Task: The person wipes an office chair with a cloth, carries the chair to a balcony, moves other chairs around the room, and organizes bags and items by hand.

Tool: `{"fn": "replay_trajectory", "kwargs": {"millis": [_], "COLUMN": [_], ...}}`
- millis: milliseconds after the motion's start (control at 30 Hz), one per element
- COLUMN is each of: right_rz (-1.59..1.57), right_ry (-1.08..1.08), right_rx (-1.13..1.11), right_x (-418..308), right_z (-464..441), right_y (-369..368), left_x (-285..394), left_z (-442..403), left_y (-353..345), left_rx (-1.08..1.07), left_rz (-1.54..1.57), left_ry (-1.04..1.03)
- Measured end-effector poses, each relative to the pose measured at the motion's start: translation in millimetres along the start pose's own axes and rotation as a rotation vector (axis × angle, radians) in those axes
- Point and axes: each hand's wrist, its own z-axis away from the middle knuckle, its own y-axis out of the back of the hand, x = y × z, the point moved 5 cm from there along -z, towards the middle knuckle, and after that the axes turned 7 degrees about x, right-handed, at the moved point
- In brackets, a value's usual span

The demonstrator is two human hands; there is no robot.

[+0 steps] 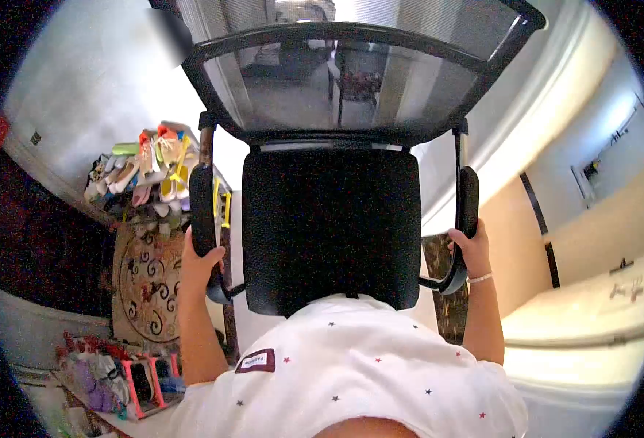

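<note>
Office chair (330,226), black, stands directly in front of the person, seat towards them and backrest on the far side. Nearest of all is the person's white shirt (365,365), dotted with small red and dark stars and carrying a dark-bordered label; in view its front overlaps the near edge of the chair's seat.

Both hands grip the chair, one at each side. The left hand (203,264) is closed around the left armrest (203,208), its thumb lying across towards the seat and fingertips curling in below. The right hand (473,248) wraps the right armrest (468,201) in the same way, thumb pointing inward; a pale bracelet (480,278) circles that wrist.

Left of the chair, on the near side, a rack with pink uprights (133,387) holds shoes, purple and white ones among them. Further along that side lies a beige rug (150,288) with dark curls. To the right of the chair, a dark patterned strip (449,314) shows beneath the armrest, with pale panels (584,321) bearing metal fittings farther out.

Beyond the seat rises the mesh backrest (300,91), a dim room faintly visible through it. Left of the backrest, heaped shoes (147,171), some orange and yellow, sit near a pale wall (103,73).
</note>
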Motion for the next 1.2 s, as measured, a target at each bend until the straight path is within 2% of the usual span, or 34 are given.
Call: {"fn": "replay_trajectory", "kwargs": {"millis": [67,100,200,267,400,467,500,600,633,667,733,867,933,1067,1100,1200], "right_rz": [0.019,0.059,0.052,0.010,-0.041,-0.129,-0.091,0.001,0.014,0.022,0.031,0.036,0.079,0.054,0.118,0.093], "right_ry": [-0.013,-0.022,-0.005,-0.006,-0.199,-0.180,-0.203,-0.283,-0.307,-0.330,-0.289,-0.329,-0.341,-0.297,-0.297,-0.331], "right_rx": [-0.015,-0.018,-0.061,-0.107,-0.233,-0.226,-0.219,-0.230,-0.228,-0.223,-0.180,-0.210,-0.217,-0.295,-0.264,-0.294], "right_x": [-4,-15,-14,2,56,81,94,82,77,75,37,64,66,71,54,75], "right_z": [-32,-50,-93,-122,-196,-228,-248,-308,-326,-342,-347,-419,-439,-497,-510,-542], "right_y": [-20,-34,-57,-73,-107,-128,-137,-122,-116,-119,-139,-165,-167,-193,-205,-221], "left_x": [-3,18,7,-6,-26,-42,-18,-4,24,8,29,51,66,45,61,87], "left_z": [-25,-31,-53,-66,-102,-132,-136,-160,-167,-196,-235,-293,-304,-353,-358,-364], "left_y": [1,-4,-15,-22,-68,-92,-110,-140,-161,-170,-175,-225,-241,-256,-266,-285], "left_rx": [0.062,0.048,0.036,0.067,0.084,0.049,0.028,0.079,0.057,0.018,-0.001,-0.034,-0.035,0.007,0.020,0.069], "left_rz": [-0.024,-0.008,0.091,0.012,-0.107,-0.111,-0.181,-0.267,-0.287,-0.297,-0.314,-0.259,-0.279,-0.363,-0.321,-0.367], "left_ry": [0.083,0.043,-0.023,-0.021,-0.067,-0.100,-0.053,-0.239,-0.162,-0.133,-0.039,0.013,0.005,-0.010,0.004,-0.043]}}
